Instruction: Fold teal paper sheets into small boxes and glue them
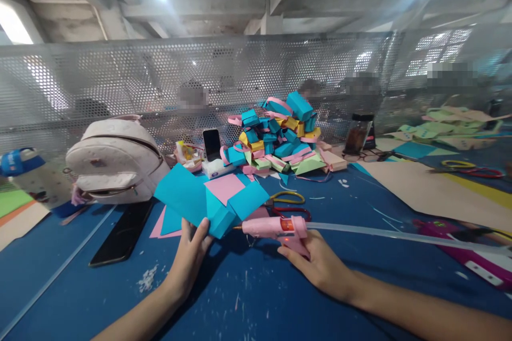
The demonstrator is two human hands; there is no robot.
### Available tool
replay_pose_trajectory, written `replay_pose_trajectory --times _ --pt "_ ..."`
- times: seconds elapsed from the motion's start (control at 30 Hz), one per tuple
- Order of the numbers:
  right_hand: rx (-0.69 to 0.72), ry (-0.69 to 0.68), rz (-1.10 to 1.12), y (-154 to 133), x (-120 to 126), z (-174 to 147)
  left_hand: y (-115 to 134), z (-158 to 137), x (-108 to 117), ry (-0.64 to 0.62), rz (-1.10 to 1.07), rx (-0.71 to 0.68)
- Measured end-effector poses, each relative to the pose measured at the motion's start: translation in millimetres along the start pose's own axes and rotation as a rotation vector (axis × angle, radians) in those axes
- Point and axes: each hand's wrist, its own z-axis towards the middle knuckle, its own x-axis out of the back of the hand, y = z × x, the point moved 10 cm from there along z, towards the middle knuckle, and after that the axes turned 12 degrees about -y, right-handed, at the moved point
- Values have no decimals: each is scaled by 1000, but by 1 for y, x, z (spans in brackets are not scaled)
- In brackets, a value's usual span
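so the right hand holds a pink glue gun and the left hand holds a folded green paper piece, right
Not quite: the head view shows the left hand holding a folded blue paper piece, not green. The right hand does hold the pink glue gun.

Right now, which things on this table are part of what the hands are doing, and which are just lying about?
In use: pink glue gun in right hand; folded blue paper piece in left hand.

Lying about: white backpack; black phone; pile of finished paper boxes; scissors.

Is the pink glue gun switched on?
On: a red light glows on the glue gun held in the right hand.
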Motion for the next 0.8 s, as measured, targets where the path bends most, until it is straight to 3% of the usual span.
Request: replay_pose_trajectory --times 0.8 --pt "-25 66 -78 0 17 -3 -4 4 -2 -36 -89 -10"
